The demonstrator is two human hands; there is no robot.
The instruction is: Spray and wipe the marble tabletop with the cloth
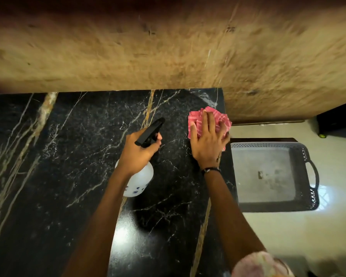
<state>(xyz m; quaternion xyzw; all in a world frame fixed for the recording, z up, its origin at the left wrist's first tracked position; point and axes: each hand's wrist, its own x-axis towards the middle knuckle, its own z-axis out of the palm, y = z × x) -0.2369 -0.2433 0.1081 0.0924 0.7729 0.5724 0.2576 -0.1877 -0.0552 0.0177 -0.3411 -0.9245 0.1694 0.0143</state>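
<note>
The black marble tabletop (68,156), veined in white and gold, fills the lower left of the head view. My left hand (138,150) grips the neck of a white spray bottle (142,180) with a black trigger head (151,131); the nozzle points toward the far wall, a finger by the trigger. My right hand (207,140) lies flat with spread fingers on a crumpled pink cloth (196,118), pressing it on the marble near the table's far right corner.
A tan wooden wall (168,52) rises directly behind the table. Right of the table's edge, lower down, a grey perforated plastic tray (308,204) with handles sits over a pale floor (308,236). A dark object (338,120) stands at the far right.
</note>
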